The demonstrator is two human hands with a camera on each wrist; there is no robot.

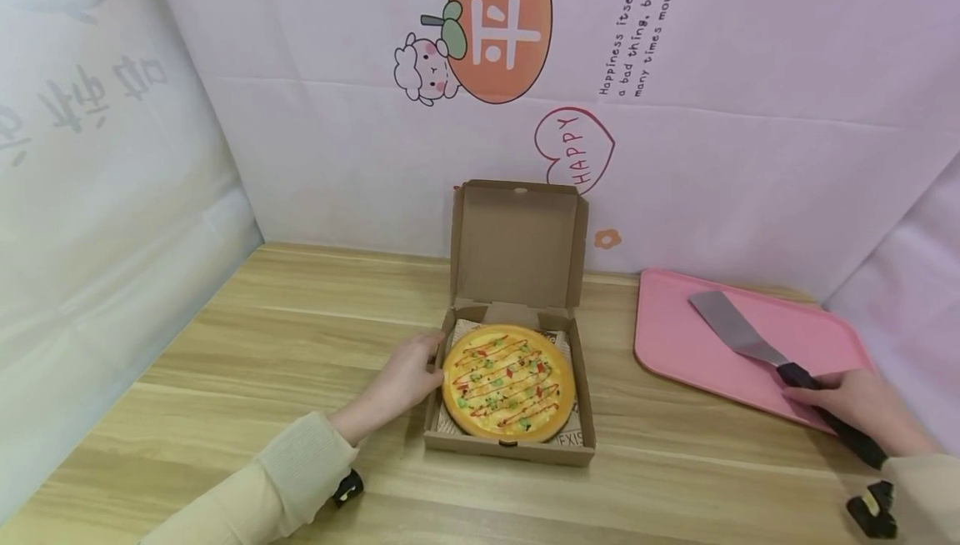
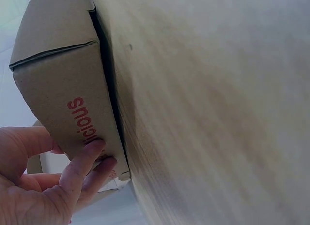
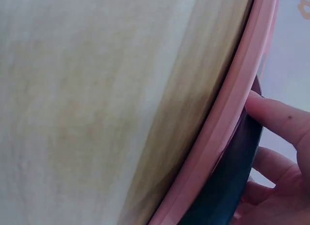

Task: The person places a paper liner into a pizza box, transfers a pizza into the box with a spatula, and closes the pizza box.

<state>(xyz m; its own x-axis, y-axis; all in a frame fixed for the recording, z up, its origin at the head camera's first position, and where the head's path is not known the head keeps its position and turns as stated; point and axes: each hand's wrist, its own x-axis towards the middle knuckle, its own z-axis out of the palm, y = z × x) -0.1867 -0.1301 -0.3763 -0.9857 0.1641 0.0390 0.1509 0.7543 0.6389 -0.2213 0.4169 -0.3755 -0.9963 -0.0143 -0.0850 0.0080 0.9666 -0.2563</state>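
A cardboard pizza box [image 1: 517, 245] stands on the wooden table with its lid raised. Inside, on printed paper, lies a round pizza [image 1: 508, 387] with red sauce lines and green bits. My left hand [image 1: 401, 378] pinches the box's left wall, thumb over the rim and fingers [image 2: 80, 169] on the outside, across its red lettering. To the right, my right hand [image 1: 866, 403] holds the black handle of a metal spatula [image 1: 731, 324], whose blade lies over a pink tray [image 1: 667, 337]. In the right wrist view the thumb and fingers are around the handle [image 3: 227, 179], beside the tray's rim.
Behind the table [image 1: 300, 312] hangs a pale printed cloth [image 1: 322, 153], close behind the raised lid. More cloth closes off the left and right sides. A strip of table separates the box from the tray.
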